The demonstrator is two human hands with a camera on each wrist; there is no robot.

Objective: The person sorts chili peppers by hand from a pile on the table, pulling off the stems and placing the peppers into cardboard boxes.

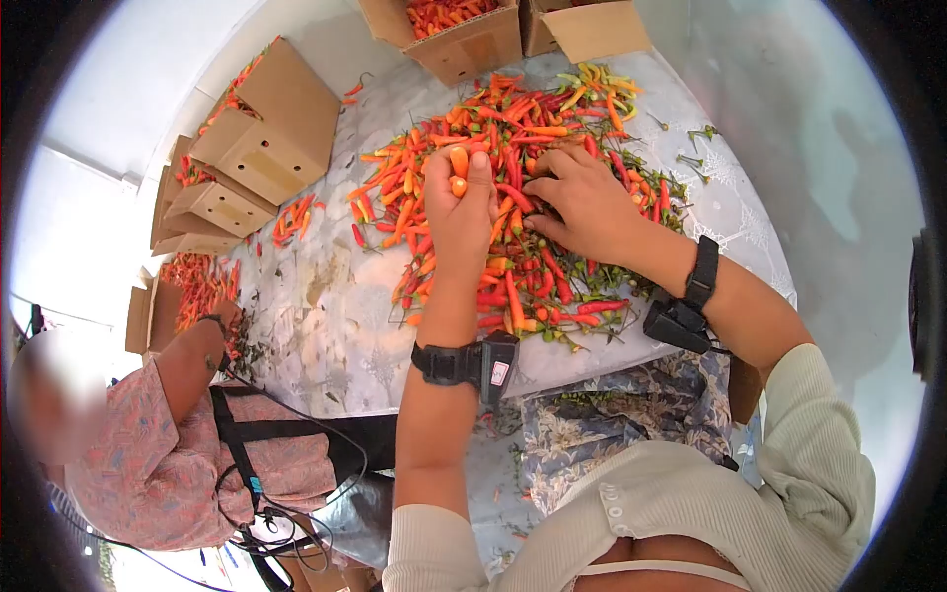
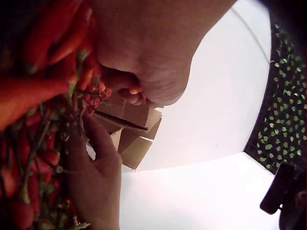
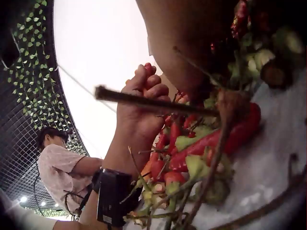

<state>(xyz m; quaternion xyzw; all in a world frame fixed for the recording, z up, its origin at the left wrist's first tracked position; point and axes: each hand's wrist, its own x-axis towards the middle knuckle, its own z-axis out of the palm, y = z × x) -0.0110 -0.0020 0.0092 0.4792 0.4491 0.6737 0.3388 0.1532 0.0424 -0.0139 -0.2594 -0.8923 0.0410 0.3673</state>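
Observation:
A heap of red and orange chili peppers [image 1: 552,281] covers the middle of the table. Over its near-left part, my left hand [image 1: 462,212] curls its fingers around several orange chili peppers [image 1: 459,160], whose ends stick out beside the thumb. Seen in the right wrist view, the left hand [image 3: 139,112] has red and orange ends between its fingers. My right hand [image 1: 597,212] reaches into the heap from the right, palm down. Its thumb and forefinger stand apart, close to a red chili pepper [image 1: 515,197]; the other fingertips are partly hidden among the peppers.
Cardboard boxes [image 1: 261,148] of peppers line the left side, and another box [image 1: 473,49] stands at the back. On the left, another person [image 1: 187,434] reaches toward peppers by a box. Yellow chilies [image 1: 602,89] and loose green stems [image 1: 695,163] lie beyond the heap.

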